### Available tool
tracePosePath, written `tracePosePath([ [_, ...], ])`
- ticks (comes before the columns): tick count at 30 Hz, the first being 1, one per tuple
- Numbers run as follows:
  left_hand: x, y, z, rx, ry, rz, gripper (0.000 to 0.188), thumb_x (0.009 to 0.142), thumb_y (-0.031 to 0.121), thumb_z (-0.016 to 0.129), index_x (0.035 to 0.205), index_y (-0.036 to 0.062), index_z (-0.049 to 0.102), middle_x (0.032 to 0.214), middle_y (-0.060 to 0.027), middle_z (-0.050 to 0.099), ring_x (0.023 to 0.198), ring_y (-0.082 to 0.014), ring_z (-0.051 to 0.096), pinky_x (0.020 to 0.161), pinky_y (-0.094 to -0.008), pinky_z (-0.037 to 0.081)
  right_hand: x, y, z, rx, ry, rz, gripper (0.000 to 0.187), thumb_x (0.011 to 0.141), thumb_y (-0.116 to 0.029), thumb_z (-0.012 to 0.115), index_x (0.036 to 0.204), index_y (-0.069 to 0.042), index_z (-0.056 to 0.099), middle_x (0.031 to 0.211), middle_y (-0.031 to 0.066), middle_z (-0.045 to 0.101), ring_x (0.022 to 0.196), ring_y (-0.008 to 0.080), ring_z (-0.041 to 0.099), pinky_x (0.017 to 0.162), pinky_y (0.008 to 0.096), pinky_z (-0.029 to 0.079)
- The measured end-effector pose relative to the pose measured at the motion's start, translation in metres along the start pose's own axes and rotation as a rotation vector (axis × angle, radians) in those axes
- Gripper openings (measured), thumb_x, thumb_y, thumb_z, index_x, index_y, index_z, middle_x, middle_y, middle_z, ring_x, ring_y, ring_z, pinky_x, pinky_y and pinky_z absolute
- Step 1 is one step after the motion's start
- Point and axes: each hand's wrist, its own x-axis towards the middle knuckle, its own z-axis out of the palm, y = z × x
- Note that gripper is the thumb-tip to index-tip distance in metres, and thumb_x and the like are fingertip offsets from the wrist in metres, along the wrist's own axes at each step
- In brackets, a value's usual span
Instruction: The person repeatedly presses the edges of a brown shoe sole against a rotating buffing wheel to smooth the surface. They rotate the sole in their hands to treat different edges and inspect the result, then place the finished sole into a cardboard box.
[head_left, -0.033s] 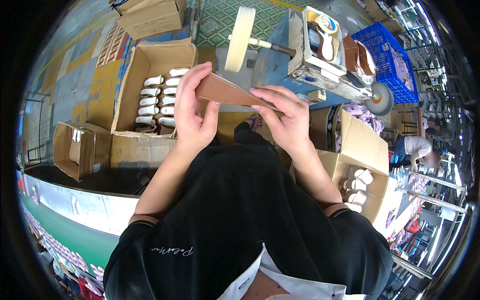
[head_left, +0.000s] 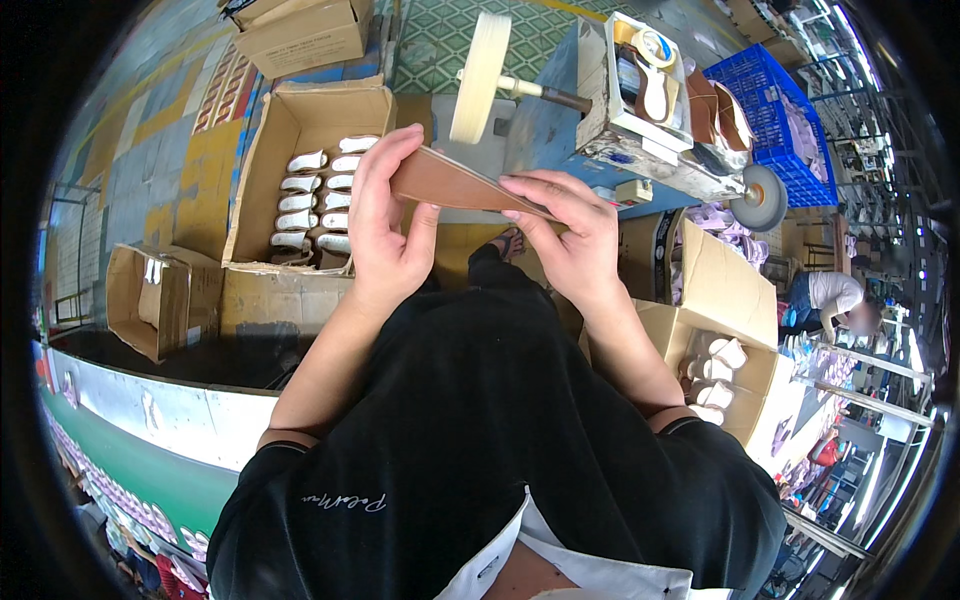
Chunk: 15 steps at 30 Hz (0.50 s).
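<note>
A brown shoe sole [head_left: 450,188] is held up in front of my chest, tilted, its stitched-looking edge toward me. My left hand [head_left: 385,220] grips its wide end, the thumb below and the fingers behind and over the top. The narrow end is pinched by my right hand [head_left: 575,235], fingers above and thumb at the lower edge. Just beyond the sole stands a cream buffing wheel [head_left: 478,85] on a shaft; the sole appears apart from it. The sole's far face is mostly hidden.
A blue machine [head_left: 545,130] bears a white tray [head_left: 672,128] with tape and brown pieces. At its right end is a grey wheel [head_left: 762,198]. Left, a cardboard box [head_left: 250,180] holds rows of pale soles. Another box [head_left: 650,325] stands at my right; a person [head_left: 830,295] bends farther off.
</note>
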Motion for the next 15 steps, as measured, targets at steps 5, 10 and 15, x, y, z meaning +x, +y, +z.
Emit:
tracePosePath([
  [5, -0.004, -0.006, 0.002, -0.026, 0.043, -0.003, 0.061, 0.093, -0.009, 0.073, 0.152, -0.0009, 0.059, 0.159, -0.0216, 0.056, 0.15, -0.0338, 0.057, 0.125, -0.0461, 0.049, 0.0, 0.005, 0.001, -0.056, 0.016, 0.002, 0.036, 0.094, -0.003, 0.09, 0.129, -0.008, 0.086, 0.128, 0.0149, 0.082, 0.119, 0.0299, 0.079, 0.104, 0.04, 0.063],
  [10, -0.013, -0.009, 0.008, 0.117, 0.059, 0.05, 0.053, 0.081, -0.002, 0.088, 0.127, 0.0025, 0.061, 0.139, -0.0206, 0.065, 0.123, -0.0332, 0.068, 0.104, -0.0426, 0.056, -0.007, 0.02, 0.014, 0.107, 0.25, 0.251, 0.07, 0.103, -0.013, 0.087, 0.166, -0.007, 0.056, 0.163, 0.0195, 0.063, 0.142, 0.0345, 0.066, 0.119, 0.046, 0.054],
  [15, -0.023, -0.001, 0.028, 0.255, 0.11, -0.104, 0.054, 0.076, 0.0, 0.092, 0.114, 0.0046, 0.054, 0.113, -0.0151, 0.057, 0.101, -0.0325, 0.062, 0.088, -0.0428, 0.053, -0.013, 0.027, 0.034, 0.745, -0.071, 0.591, 0.085, 0.118, -0.029, 0.072, 0.181, 0.0, 0.023, 0.167, 0.0238, 0.054, 0.154, 0.0305, 0.055, 0.127, 0.0455, 0.048],
])
